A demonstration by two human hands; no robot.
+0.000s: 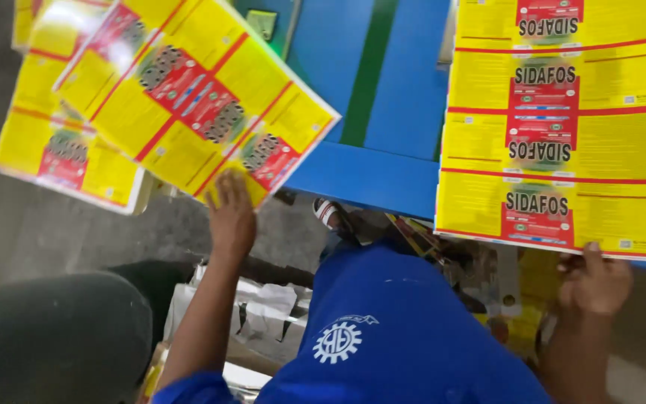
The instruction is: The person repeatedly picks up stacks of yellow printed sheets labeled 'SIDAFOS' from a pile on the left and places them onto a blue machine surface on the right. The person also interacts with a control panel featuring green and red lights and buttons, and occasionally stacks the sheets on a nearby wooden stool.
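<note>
My left hand (pixel 231 217) grips the lower corner of a yellow printed sheet with red bands (pixel 188 90) and holds it tilted in the air at the upper left. Beneath it lies a stack of like yellow sheets (pixel 54 142). My right hand (pixel 594 280) grips the lower edge of another stack of yellow and red label sheets (pixel 555 120) that rests on a blue table (pixel 368 105) at the right. My blue shirt with a white emblem (pixel 390 329) fills the bottom centre.
A green stripe (pixel 368 67) runs across the blue table. Crumpled white paper (pixel 263 307) sits in a box below my left arm. A dark rounded object (pixel 54 329) lies at the bottom left. A sandalled foot (pixel 330 213) shows on the grey floor (pixel 9 224).
</note>
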